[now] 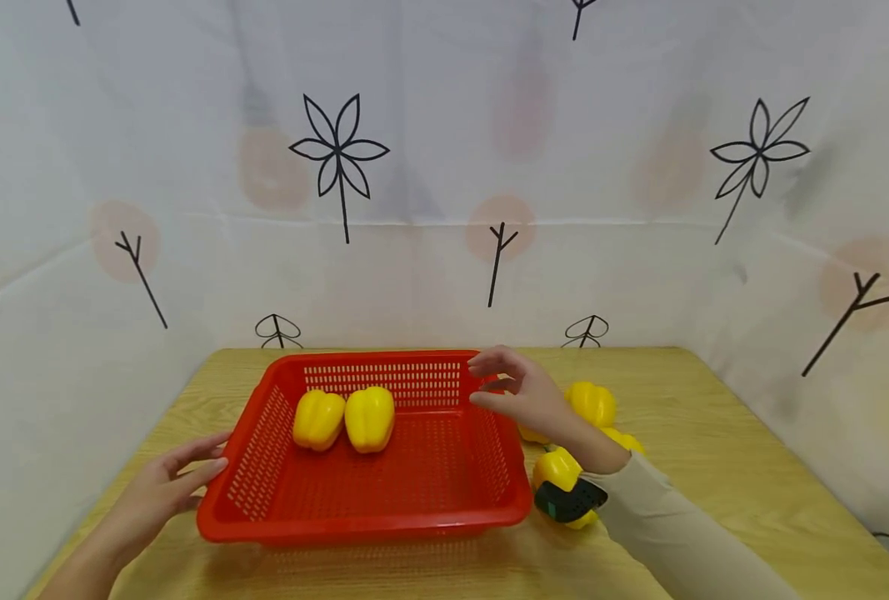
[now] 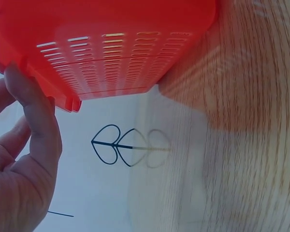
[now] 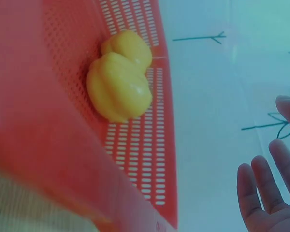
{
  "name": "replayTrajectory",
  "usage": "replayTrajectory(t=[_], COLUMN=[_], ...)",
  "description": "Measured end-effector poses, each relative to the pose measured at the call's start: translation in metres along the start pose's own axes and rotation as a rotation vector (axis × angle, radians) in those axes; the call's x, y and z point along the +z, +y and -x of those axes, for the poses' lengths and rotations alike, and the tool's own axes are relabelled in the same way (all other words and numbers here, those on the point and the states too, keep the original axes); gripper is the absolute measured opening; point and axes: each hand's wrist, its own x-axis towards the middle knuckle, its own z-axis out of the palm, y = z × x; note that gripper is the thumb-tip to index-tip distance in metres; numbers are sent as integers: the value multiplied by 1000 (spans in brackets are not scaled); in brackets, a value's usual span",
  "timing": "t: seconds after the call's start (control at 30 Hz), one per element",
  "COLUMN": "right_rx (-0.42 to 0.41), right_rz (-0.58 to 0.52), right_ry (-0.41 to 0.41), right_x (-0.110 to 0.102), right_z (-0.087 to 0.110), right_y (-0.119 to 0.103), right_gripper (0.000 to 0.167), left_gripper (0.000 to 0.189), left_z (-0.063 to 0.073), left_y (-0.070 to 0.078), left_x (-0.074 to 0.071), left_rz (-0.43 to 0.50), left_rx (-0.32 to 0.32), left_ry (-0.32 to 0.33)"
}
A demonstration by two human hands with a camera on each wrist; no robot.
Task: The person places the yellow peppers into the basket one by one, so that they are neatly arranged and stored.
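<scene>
A red plastic basket (image 1: 362, 527) with slotted walls stands on the wooden table, holding two yellow bell peppers, one at left (image 1: 318, 420) and one beside it (image 1: 370, 419). At the basket's left rim is my left hand (image 1: 161, 492), its fingertips touching the outer edge. The left wrist view shows those fingers (image 2: 36, 111) loosely bent against the rim. My right hand (image 1: 521, 390) hovers around the basket's right rim, fingers spread with nothing between them. In the right wrist view the right hand (image 3: 273, 193) appears off to the side of the basket, palm partly visible.
Several more yellow peppers lie right of the basket, partly hidden by my right arm, including a far one (image 1: 592, 404) and a near one (image 1: 556, 468). A dark dotted object (image 1: 571, 500) shows beside the sleeve (image 1: 661, 517). Patterned white cloth (image 1: 429, 167) hangs behind the table.
</scene>
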Motion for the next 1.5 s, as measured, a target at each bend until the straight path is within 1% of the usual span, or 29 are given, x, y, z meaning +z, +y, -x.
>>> replayTrajectory(t=[0.23,0.5,0.63,0.83,1.1,1.2,1.5], right_rx=[11,6,24,65,31,36,49], right_rz=[-17,-34,-38,-6,58,78,126], right_ry=[12,26,34,45,71,81,111], right_x=[-10,-18,-22,-28,-37,-40,-55], right_z=[7,13,16,21,28,31,43], right_y=[5,9,12,16,23,24,29], right_gripper=[38,37,37,39,35,34,34], left_gripper=[60,60,60,60,59,59,60], left_z=[-1,0,1,1,1,2,2], left_y=[2,2,2,2,2,1,1], left_x=[1,2,3,3,3,3,4], left_rz=[2,-4,-5,-11,-8,-3,-9], left_rx=[-18,-18,-18,-11,4,10,0], left_ry=[-1,13,13,13,7,6,20])
